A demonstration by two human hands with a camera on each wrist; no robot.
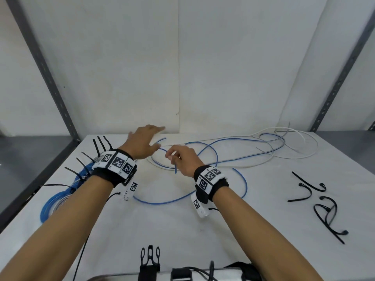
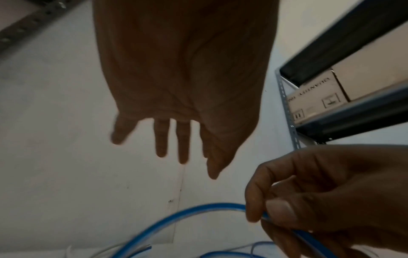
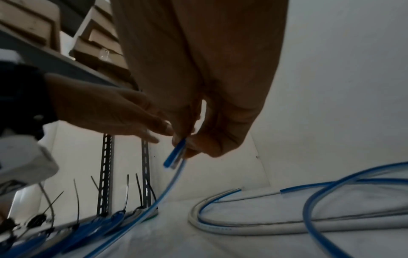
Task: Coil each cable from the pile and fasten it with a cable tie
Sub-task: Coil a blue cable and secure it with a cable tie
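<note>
My right hand (image 1: 172,156) pinches a blue cable (image 1: 175,169) near its cut end, which hangs down a little above the table. The right wrist view shows thumb and fingertips closed on that blue cable (image 3: 174,157). The cable's slack runs in a wide loop (image 1: 242,179) in front of my right wrist. My left hand (image 1: 154,138) hovers just left of the right one, fingers spread and straight, holding nothing; in the left wrist view the left hand (image 2: 174,144) is open above the cable (image 2: 198,209). A tangle of blue and white cables (image 1: 272,147) lies at the back right.
Coiled blue bundles with black ties (image 1: 60,196) lie under my left forearm at the table's left edge. Loose black cable ties (image 1: 320,201) lie at the right. Grey rack posts (image 1: 50,78) flank the white-covered table (image 1: 203,230); a white wall stands behind.
</note>
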